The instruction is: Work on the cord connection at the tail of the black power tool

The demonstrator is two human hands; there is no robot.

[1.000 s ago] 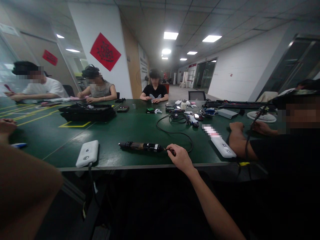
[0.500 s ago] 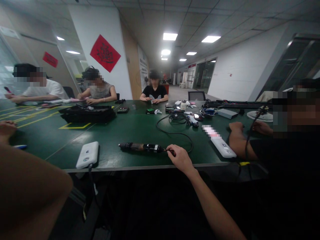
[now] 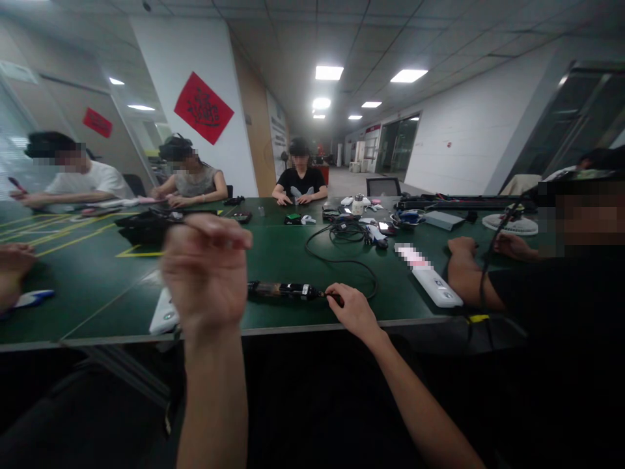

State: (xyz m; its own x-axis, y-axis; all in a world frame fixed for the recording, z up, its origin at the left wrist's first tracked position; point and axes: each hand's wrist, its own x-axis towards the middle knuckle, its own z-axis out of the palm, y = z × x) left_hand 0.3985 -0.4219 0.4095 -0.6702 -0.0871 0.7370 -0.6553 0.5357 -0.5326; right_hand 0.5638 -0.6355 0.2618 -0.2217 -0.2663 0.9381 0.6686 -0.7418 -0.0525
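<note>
A black pen-shaped electric screwdriver (image 3: 280,290) lies flat on the green table, its cord end pointing right. At that end the fingers of my right hand (image 3: 352,309) are closed on the black cable (image 3: 332,295), with the wrist near the table edge. My left hand (image 3: 208,270) is raised in front of the camera above the table. Its fingers look bent but are smeared by motion, so whether it holds anything does not show. Behind it, it partly covers a white power bank (image 3: 165,314) and the left tip of the screwdriver.
The cable loops back to a tangle of cords (image 3: 344,228) and small devices. A white power bank (image 3: 437,288) lies to the right by a co-worker's arm (image 3: 463,273). A black tray (image 3: 141,227) stands at back left. Other people sit around the table (image 3: 112,280).
My left arm has swung from the lower left to the middle left, bringing the hand up into view over the white power bank. My right hand stays at the cable.
</note>
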